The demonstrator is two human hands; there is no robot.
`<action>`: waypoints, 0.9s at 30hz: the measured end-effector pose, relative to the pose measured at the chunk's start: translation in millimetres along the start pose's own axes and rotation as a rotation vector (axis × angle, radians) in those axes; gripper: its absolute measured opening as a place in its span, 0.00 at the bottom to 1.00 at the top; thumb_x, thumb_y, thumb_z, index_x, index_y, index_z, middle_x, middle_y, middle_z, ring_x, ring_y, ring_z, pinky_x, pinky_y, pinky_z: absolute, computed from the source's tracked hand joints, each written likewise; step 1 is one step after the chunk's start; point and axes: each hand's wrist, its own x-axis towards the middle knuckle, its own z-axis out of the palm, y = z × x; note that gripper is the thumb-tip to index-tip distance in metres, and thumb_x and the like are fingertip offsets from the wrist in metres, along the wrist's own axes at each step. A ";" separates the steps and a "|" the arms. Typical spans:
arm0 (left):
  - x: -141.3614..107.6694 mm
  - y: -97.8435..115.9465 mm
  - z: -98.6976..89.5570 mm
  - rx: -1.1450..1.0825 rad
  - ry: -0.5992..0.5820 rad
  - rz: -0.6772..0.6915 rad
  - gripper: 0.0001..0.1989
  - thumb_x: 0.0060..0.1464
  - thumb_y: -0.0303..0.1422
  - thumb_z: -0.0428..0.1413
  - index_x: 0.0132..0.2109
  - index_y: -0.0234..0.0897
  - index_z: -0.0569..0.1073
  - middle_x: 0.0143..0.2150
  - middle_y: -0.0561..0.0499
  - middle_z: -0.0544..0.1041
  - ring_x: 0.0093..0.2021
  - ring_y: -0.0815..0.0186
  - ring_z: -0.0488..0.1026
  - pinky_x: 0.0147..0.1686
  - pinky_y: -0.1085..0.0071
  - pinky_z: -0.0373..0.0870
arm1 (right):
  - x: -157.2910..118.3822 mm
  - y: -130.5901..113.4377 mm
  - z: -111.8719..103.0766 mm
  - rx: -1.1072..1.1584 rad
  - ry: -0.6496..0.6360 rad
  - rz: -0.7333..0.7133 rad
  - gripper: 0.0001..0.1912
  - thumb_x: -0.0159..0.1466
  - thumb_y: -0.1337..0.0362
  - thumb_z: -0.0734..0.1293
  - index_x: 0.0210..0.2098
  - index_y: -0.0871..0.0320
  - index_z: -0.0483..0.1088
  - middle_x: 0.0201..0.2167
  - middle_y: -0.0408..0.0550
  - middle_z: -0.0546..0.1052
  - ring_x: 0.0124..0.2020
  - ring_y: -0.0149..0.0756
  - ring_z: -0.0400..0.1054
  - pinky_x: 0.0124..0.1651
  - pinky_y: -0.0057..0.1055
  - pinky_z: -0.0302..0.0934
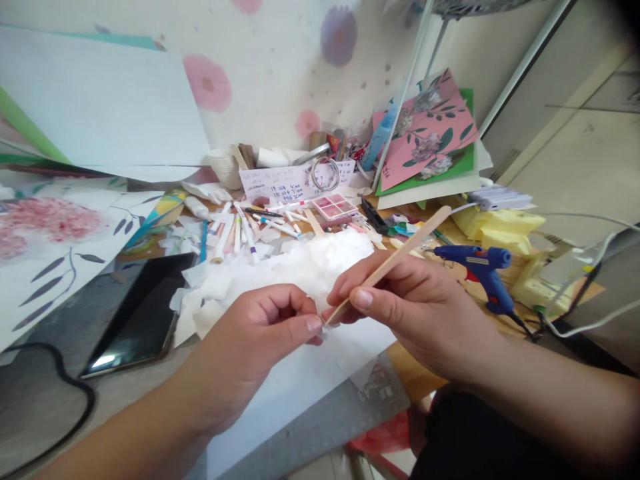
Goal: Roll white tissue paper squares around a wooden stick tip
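A flat wooden craft stick (400, 253) slants up to the right in my right hand (415, 300), pinched between thumb and fingers. Its lower end meets the fingertips of my left hand (270, 327). Those fingers are pinched together around a small whitish bit that I cannot make out, partly hidden by the fingertips. Beyond both hands lies a heap of white fluffy cotton-like material (340, 250) with torn pale pieces (205, 300). Beneath my hands is a white sheet of paper (280, 413).
A black phone (145, 313) lies at left beside a painted flower sheet (65, 267). At right rests a blue glue gun (480, 263) with its cord. Several markers (245, 230), a pink paint palette (335, 207) and pink flower artwork (425, 137) are behind.
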 end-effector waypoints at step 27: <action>-3.0 -1.0 -2.3 0.183 -0.022 0.018 0.08 0.52 0.32 0.61 0.27 0.40 0.73 0.25 0.59 0.71 0.30 0.68 0.63 0.32 0.69 0.57 | -1.5 -3.1 0.1 -0.062 -0.038 0.021 0.06 0.65 0.64 0.70 0.31 0.57 0.74 0.27 0.42 0.78 0.31 0.30 0.77 0.37 0.26 0.72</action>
